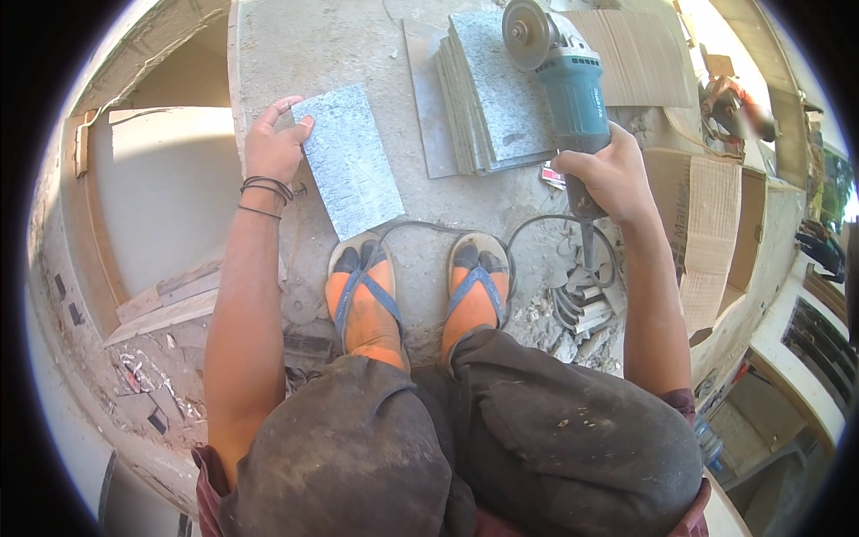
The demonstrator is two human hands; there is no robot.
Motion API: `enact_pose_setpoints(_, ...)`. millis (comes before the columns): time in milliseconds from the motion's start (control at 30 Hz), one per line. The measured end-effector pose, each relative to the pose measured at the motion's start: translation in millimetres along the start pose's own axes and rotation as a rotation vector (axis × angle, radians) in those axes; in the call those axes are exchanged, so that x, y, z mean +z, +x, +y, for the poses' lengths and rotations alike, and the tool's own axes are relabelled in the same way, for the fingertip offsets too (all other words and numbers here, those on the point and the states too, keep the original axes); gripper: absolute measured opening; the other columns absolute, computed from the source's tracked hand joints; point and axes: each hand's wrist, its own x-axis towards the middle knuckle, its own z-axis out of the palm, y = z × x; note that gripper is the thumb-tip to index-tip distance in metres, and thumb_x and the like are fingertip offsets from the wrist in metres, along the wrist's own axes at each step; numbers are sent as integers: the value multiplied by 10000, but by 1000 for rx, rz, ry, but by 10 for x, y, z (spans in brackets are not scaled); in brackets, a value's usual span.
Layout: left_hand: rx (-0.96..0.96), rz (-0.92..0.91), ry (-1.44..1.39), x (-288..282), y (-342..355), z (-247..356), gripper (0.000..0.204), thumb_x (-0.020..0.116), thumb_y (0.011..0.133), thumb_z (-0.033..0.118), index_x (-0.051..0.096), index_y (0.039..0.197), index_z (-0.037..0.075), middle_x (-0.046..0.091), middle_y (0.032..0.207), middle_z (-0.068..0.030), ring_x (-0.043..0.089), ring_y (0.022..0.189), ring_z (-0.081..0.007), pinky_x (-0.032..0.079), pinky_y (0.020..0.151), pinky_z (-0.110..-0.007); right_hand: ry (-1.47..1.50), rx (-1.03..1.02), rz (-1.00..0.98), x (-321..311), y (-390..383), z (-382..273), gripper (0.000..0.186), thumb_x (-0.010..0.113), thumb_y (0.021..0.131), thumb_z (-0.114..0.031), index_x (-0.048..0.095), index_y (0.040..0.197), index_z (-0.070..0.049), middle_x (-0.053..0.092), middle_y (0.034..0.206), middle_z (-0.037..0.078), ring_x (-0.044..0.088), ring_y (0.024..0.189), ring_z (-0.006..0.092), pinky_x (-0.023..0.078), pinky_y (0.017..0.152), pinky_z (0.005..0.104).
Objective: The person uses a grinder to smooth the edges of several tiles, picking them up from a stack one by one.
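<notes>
My left hand [276,148] pinches a grey, speckled rectangular stone tile [351,161] at its upper left edge, thumb on its face. The tile tilts above the floor, its lower corner near my left foot. My right hand [613,174] is wrapped round the rear body of a teal and black angle grinder [575,97]. Its round disc [528,34] points away from me at the top. Behind the grinder lies a stack of similar tiles [501,98], partly hidden by it. Whether the disc spins cannot be made out.
A black power cord [548,217] loops past my sandalled feet [369,300]. Flat cardboard [631,54] lies beyond the stack; an opened cardboard box [711,242] stands at right. Rubble [582,336] and wood strips [170,300] lie about. Another person [738,103] is at the far right.
</notes>
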Motion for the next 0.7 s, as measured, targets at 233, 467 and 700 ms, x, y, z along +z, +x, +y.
enact_pose_setpoints(233, 151, 70, 210, -26, 355, -356, 348, 814, 894, 147, 771, 1238, 127, 758, 1183, -129, 703, 1086, -224, 529, 979, -357, -59, 16, 21, 69, 4, -22, 361, 810, 703, -156, 669, 986, 19, 711, 812, 88, 675, 719, 169, 553, 701, 339)
enact_pose_setpoints(467, 119, 102, 351, -56, 473, -276, 343, 790, 925, 141, 764, 1267, 158, 756, 1077, -73, 681, 979, -159, 534, 905, -317, -90, 26, 35, 76, -52, 66, 400, 812, 688, -187, 667, 991, 29, 707, 827, 95, 672, 732, 183, 550, 719, 344)
enact_pose_setpoints(700, 44, 92, 568, -53, 555, -259, 391, 759, 938, 227, 716, 1324, 180, 773, 1216, -163, 733, 1125, -332, 551, 988, -418, -135, 56, 59, 76, -281, 255, 418, 803, 677, -193, 668, 1000, 37, 714, 875, 109, 680, 792, 205, 554, 782, 365)
